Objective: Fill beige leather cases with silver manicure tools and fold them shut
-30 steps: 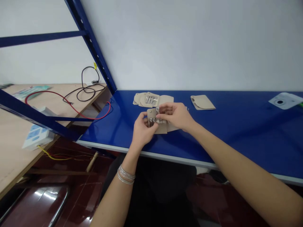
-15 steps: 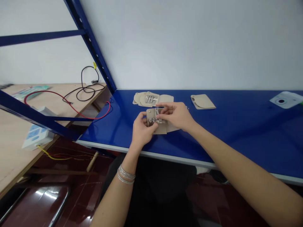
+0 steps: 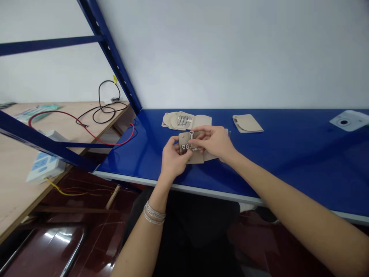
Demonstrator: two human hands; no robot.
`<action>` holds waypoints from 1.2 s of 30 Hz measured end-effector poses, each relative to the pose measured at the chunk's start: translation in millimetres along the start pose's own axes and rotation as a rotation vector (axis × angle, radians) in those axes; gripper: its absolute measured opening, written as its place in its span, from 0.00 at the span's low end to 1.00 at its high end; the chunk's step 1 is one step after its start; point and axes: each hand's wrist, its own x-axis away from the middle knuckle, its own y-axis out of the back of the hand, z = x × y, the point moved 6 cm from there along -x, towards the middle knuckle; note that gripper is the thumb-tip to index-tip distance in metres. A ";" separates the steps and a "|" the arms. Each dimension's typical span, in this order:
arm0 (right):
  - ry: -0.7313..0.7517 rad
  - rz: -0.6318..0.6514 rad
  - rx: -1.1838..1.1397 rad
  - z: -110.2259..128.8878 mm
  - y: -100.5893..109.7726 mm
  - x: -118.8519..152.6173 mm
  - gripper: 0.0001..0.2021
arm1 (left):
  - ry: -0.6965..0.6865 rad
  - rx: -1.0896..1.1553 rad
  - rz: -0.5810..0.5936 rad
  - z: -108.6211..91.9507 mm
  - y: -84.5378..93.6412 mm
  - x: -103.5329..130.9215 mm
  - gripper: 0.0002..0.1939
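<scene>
L hand [image 3: 174, 159] is gripping beige case [image 3: 182, 139] (= landmark) at case L side, thumb resting on front, fingers curling around edge. R hand [image 3: 216, 142] is pinching metal tool [image 3: 191, 135] btwn thumb & fingertips, at top R of case; tool is standing approx. upright. Both hands are keeping fingers narrow. Small tools [image 3: 185, 147] are sitting in case, beside L thumb. Beige panel [image 3: 196, 158] is showing just below case; can't tell if attached. Case is being held over blue table [image 3: 288, 154]; contact w/ top: can't tell. Case stack [image 3: 173, 121], w/ metal tools on it, is lying behind case, slightly L. Folded case [image 3: 248, 124] is lying R & rear of case, apart. White item [image 3: 350, 119], w/ dark round spot, is lying far R of case. Power strip [image 3: 46, 165] is resting well L of case, on wood table [image 3: 17, 200].
</scene>
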 end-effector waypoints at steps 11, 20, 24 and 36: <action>0.054 0.234 -0.037 8.3 -3.3 -2.2 0.20 | 0.040 0.051 0.060 -4.5 2.7 -0.9 0.21; 0.051 0.409 -0.034 -3.2 -1.6 -6.9 0.23 | 0.089 0.048 0.159 -9.4 -0.6 3.4 0.21; 0.034 0.386 -0.054 -6.9 -3.3 -8.0 0.23 | 0.102 0.037 0.149 -7.9 0.9 3.1 0.22; 0.070 0.435 -0.080 -12.7 -5.8 -10.4 0.20 | 0.103 0.020 0.168 -2.1 2.7 2.1 0.22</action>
